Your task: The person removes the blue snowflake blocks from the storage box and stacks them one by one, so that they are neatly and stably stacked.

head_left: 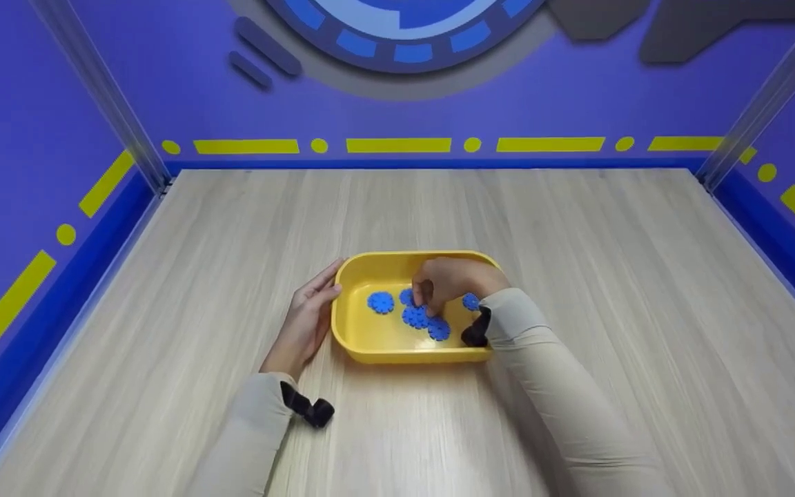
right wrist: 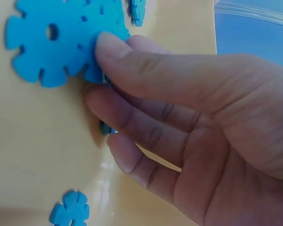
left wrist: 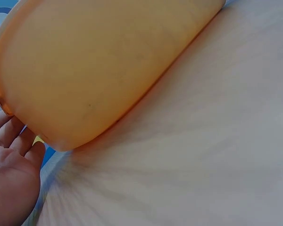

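A yellow tub point(head_left: 370, 353) with rounded corners holds several flat blue notched discs point(head_left: 381, 302). My right hand point(head_left: 456, 279) is inside it, pinching a blue notched disc point(right wrist: 33, 47) between thumb and fingers in the right wrist view. That disc overlaps others behind it, so its edges there are hard to tell apart. At the tub's left end is my left hand point(head_left: 304, 317), its fingers fairly straight and resting against the outer wall. The left wrist view shows this palm point(left wrist: 12, 174) beside the tub's side point(left wrist: 94, 70); some fingertips are hidden behind the tub.
The tub stands on a pale wood-grain table point(head_left: 232, 228). Blue panels point(head_left: 397, 114) with yellow dashes enclose the back and both sides. Another blue disc point(head_left: 470, 301) lies near the right forearm in the tub. Black straps with small devices point(head_left: 318, 413) sit on both wrists.
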`<action>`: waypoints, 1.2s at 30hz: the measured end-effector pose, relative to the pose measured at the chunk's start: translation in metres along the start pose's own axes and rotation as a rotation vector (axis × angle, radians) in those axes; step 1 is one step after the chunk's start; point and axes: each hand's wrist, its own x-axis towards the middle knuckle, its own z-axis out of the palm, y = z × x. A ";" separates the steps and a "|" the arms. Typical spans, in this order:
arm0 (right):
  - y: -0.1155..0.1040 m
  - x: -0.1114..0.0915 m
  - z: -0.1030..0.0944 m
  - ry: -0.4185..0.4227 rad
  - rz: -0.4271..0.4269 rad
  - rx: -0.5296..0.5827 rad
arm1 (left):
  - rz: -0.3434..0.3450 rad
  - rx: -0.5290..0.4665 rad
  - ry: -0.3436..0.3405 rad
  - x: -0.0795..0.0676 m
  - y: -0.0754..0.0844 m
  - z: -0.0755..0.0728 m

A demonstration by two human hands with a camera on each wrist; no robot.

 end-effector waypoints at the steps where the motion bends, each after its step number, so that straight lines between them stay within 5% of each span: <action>1: 0.000 0.000 -0.001 0.000 -0.003 -0.002 | -0.005 0.001 0.001 0.000 0.000 0.000; 9: 0.002 -0.005 -0.008 0.027 -0.119 -0.054 | 0.029 0.016 -0.028 -0.001 0.001 -0.001; 36: 0.007 -0.036 -0.032 0.155 -0.148 0.045 | -0.001 -0.018 -0.029 -0.001 0.001 -0.001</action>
